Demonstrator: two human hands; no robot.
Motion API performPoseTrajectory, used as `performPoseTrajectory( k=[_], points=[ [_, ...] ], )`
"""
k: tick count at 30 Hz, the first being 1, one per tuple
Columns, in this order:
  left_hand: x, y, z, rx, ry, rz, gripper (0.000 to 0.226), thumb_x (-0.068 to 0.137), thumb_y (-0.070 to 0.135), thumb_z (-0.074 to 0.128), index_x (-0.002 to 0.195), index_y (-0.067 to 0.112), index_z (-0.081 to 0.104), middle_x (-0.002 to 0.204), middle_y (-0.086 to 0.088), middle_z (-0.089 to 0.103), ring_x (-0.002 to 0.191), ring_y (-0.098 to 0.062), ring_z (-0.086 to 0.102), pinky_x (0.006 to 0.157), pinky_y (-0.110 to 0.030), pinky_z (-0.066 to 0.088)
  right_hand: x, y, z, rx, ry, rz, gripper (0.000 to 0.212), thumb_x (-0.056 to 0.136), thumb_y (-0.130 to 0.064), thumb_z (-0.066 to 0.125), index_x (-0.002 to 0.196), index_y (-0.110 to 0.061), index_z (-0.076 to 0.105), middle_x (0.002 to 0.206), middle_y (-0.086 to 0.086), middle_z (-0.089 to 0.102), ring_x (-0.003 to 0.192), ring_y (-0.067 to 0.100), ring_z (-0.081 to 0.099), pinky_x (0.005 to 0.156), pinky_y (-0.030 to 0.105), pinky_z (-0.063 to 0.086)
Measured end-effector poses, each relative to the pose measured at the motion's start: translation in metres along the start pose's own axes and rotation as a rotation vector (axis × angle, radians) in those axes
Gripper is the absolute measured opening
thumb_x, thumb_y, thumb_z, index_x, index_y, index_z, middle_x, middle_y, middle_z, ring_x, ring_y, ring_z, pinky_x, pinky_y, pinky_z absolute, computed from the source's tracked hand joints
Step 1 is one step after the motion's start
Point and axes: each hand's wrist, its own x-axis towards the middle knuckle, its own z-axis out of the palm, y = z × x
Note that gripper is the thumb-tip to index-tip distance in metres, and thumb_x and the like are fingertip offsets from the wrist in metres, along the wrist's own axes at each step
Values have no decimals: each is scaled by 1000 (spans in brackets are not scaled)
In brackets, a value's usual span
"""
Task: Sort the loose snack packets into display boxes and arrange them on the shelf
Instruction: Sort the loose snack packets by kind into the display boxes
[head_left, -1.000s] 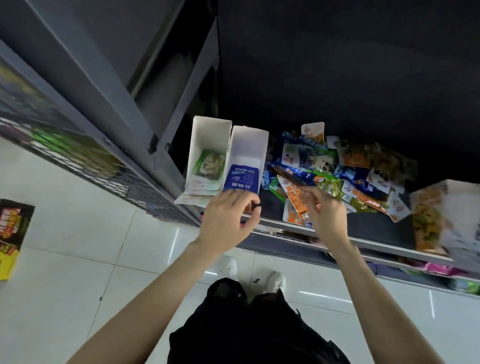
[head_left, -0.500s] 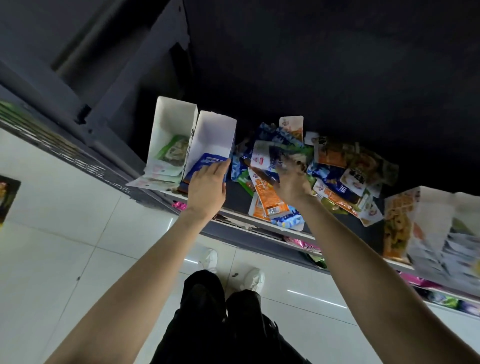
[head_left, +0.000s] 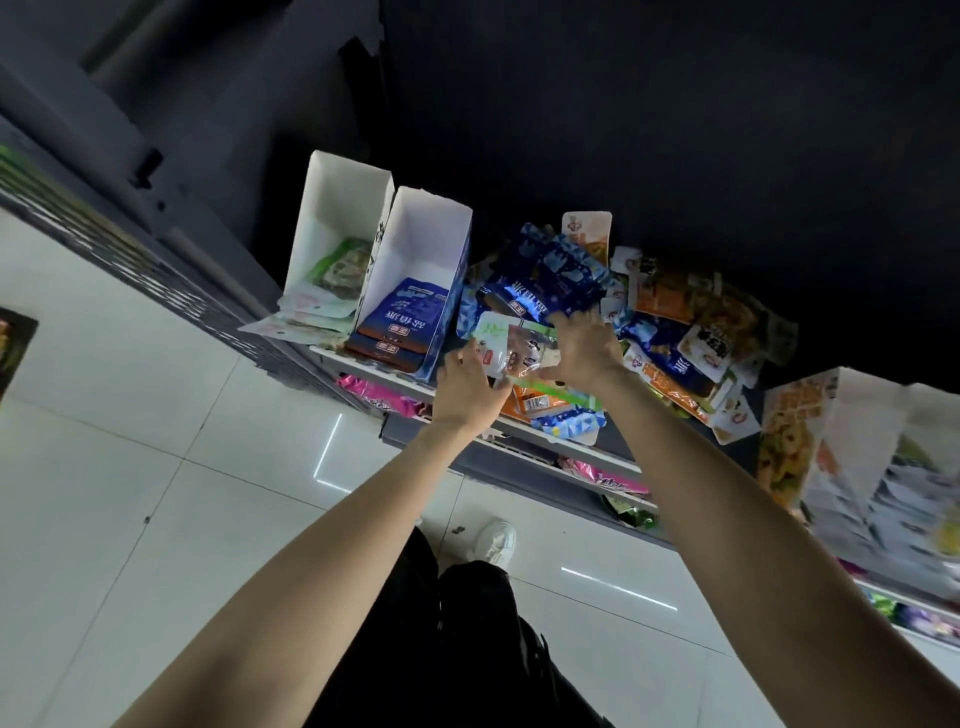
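Two white display boxes stand side by side on the shelf: the left box (head_left: 332, 208) holds green packets, the right box (head_left: 431, 234) holds blue packets (head_left: 410, 317). To their right lies a heap of loose snack packets (head_left: 675, 322). My left hand (head_left: 467, 387) pinches the lower left edge of a pale green-and-clear packet (head_left: 506, 343) just in front of the heap. My right hand (head_left: 584, 345) grips that packet's right side, and its fingertips touch a dark blue packet (head_left: 545, 275) raised above it.
The shelf edge (head_left: 550, 431) runs diagonally; pink packets (head_left: 374, 395) show on the shelf below. Large printed boxes (head_left: 810, 441) stand at the right. A white tiled floor (head_left: 156, 467), my dark trousers and a white shoe (head_left: 493, 540) lie beneath.
My left hand left the blue packets in the right box and moved right to the heap. Both hands now hold a pale green packet lifted from the pile.
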Motion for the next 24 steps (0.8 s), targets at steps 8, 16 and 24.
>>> performPoseTrajectory(
  k=[8, 16, 24],
  points=[
    [-37, 30, -56, -909, -177, -59, 38, 86, 13, 65, 121, 13, 51, 106, -2, 63, 95, -9, 60, 76, -18, 49, -86, -17, -38, 988, 209, 61, 30, 81, -29, 73, 97, -15, 52, 84, -2, 60, 71, 9, 56, 62, 14, 44],
    [-51, -6, -157, -406, 120, 326, 11, 81, 27, 71, 90, 21, 72, 80, 0, 69, 72, -15, 59, 71, -32, 48, -102, -62, -107, 1161, 400, -90, 17, 79, -22, 75, 88, -16, 61, 80, -9, 65, 74, -4, 61, 71, 14, 49],
    [-22, -41, -203, -238, 638, 420, 20, 84, 9, 65, 102, 15, 69, 75, 3, 56, 63, -1, 51, 61, -8, 39, -48, -151, -100, 960, 711, -211, 14, 90, -14, 62, 90, -2, 55, 74, 13, 68, 65, 28, 66, 59, 45, 54]
  ],
)
